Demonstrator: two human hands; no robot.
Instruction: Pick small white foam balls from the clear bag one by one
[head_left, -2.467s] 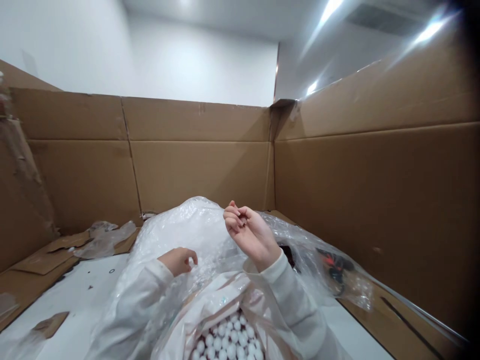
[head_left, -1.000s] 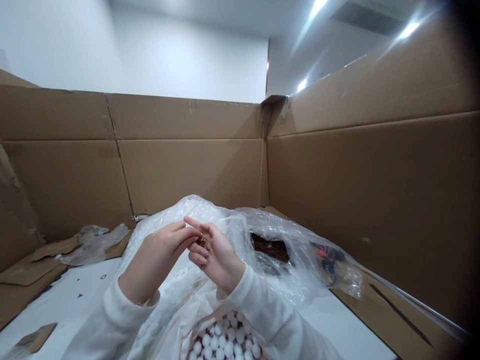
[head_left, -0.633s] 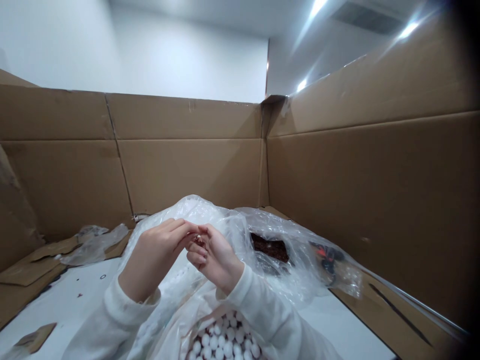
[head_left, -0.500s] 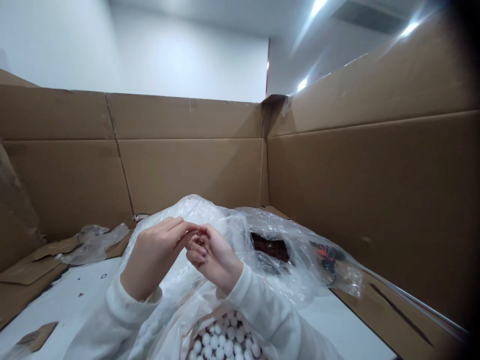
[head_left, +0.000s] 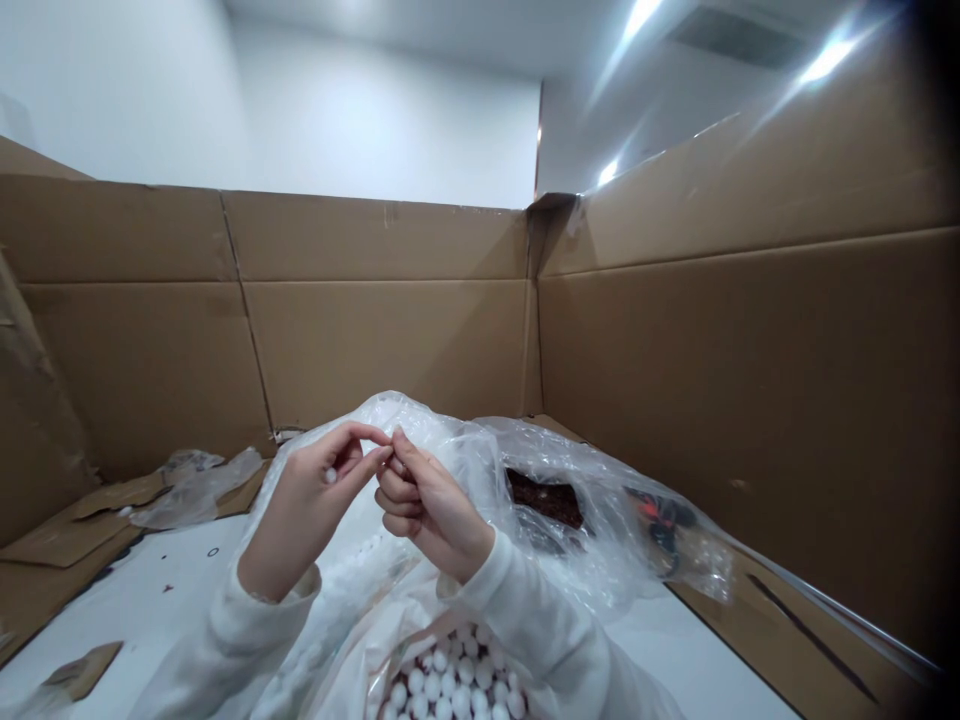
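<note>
My left hand (head_left: 311,495) is closed, thumb and index fingertip together, with a small white ball (head_left: 331,476) tucked against its curled fingers. Its tips meet those of my right hand (head_left: 435,505), which is closed too, thumb pressed on the bent index finger. Something tiny and dark seems to sit between the fingertips, too small to name. Below my wrists an open plastic bag (head_left: 352,655) holds several white balls (head_left: 448,685), with dark red bits among them.
A large clear plastic bag (head_left: 390,410) bulges behind my hands. To the right, clear plastic covers a dark brown-red mass (head_left: 544,498) and a red-and-black item (head_left: 660,515). Tall cardboard walls (head_left: 390,335) surround the white surface (head_left: 180,570). Cardboard scraps (head_left: 67,530) and crumpled plastic lie left.
My left hand has turned and its fingers have lifted, showing the white ball in it. My right hand has closed, its thumb now pointing up. The bags stay put.
</note>
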